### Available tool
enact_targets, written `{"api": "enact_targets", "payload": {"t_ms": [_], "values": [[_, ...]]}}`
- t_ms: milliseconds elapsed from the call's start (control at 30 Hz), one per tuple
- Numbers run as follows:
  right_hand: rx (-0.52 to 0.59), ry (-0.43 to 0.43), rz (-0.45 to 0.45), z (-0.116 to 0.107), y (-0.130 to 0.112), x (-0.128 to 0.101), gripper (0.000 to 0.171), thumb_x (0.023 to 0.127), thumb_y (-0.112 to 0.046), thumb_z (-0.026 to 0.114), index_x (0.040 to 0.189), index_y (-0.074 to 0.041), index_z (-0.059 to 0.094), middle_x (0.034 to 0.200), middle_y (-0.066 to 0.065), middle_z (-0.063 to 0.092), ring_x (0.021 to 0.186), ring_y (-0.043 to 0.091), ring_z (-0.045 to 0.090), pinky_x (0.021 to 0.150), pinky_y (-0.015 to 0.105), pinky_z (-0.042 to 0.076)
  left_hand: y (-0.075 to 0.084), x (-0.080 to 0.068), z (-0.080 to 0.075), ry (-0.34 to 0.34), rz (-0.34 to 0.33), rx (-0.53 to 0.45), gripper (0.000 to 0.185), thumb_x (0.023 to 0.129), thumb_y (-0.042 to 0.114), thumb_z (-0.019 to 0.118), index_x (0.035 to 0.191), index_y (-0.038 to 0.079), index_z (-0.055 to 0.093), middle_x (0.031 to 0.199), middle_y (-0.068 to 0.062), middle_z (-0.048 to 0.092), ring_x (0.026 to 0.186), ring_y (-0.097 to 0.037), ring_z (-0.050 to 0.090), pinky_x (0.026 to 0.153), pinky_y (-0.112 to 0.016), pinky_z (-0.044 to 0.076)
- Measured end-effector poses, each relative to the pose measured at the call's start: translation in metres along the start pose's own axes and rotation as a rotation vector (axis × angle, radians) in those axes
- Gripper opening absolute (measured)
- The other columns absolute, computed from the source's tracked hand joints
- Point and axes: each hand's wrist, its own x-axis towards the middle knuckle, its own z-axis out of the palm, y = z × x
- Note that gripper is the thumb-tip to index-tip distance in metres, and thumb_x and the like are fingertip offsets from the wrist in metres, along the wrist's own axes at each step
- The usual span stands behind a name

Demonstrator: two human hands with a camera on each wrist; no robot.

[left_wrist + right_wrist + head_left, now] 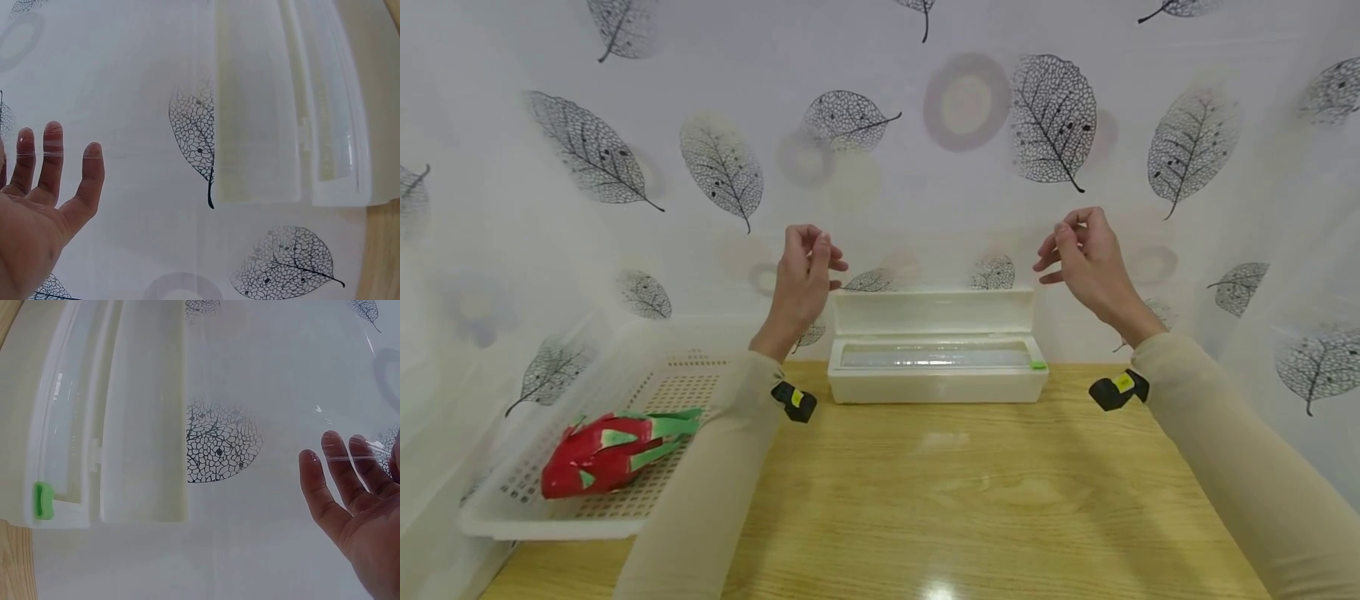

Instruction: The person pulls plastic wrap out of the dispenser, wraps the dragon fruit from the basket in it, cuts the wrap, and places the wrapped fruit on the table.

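Both hands are raised above a white plastic-wrap dispenser (937, 387), whose lid (934, 313) stands up at the back. My left hand (802, 275) is over its left end and pinches clear plastic wrap between thumb and forefinger. Over the right end, my right hand (1086, 262) pinches the wrap the same way. The wrap is nearly invisible in the head view. Shiny creases of plastic wrap (350, 458) cross the right fingers in the right wrist view, and the left fingers show similar lines. A green slide cutter (43, 500) sits at the dispenser's right end.
At the left, a white perforated basket (561, 528) holds a red dragon fruit (597, 457) with green scales. The left forearm passes over the basket's right side. A leaf-printed sheet (880, 192) hangs close behind the dispenser, on the wooden table (970, 492).
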Motion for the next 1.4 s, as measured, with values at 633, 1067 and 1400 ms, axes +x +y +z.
{"api": "enact_targets", "payload": {"t_ms": [633, 1067, 1400], "values": [[0.014, 0.045, -0.021, 0.003, -0.004, 0.007, 0.007, 0.111, -0.026, 0.036, 0.114, -0.020, 0.038, 0.089, -0.006, 0.064, 0.073, 0.005, 0.071, 0.065, 0.023, 0.062, 0.003, 0.006, -0.003, -0.002, -0.002, -0.010, 0.034, 0.112, 0.034, 0.034, 0.130, 0.005, 0.038, 0.122, -0.026, 0.060, 0.103, -0.028, 0.067, 0.084, -0.041, 0.061], [-0.067, 0.023, -0.025, -0.001, -0.008, 0.008, 0.009, 0.111, -0.028, 0.036, 0.116, -0.021, 0.038, 0.088, -0.005, 0.062, 0.072, 0.003, 0.070, 0.064, 0.020, 0.060, 0.010, 0.008, -0.005, 0.004, -0.012, -0.024, 0.033, 0.112, 0.033, 0.035, 0.129, 0.004, 0.038, 0.120, -0.025, 0.060, 0.101, -0.026, 0.067, 0.084, -0.042, 0.061], [0.014, -0.027, -0.006, -0.006, -0.009, 0.008, 0.012, 0.111, -0.030, 0.033, 0.115, -0.019, 0.036, 0.094, -0.015, 0.070, 0.076, 0.009, 0.073, 0.065, 0.026, 0.062, 0.010, 0.009, -0.005, 0.004, 0.004, -0.020, 0.032, 0.112, 0.033, 0.034, 0.129, 0.007, 0.039, 0.119, -0.023, 0.061, 0.100, -0.024, 0.067, 0.081, -0.039, 0.062]]}}
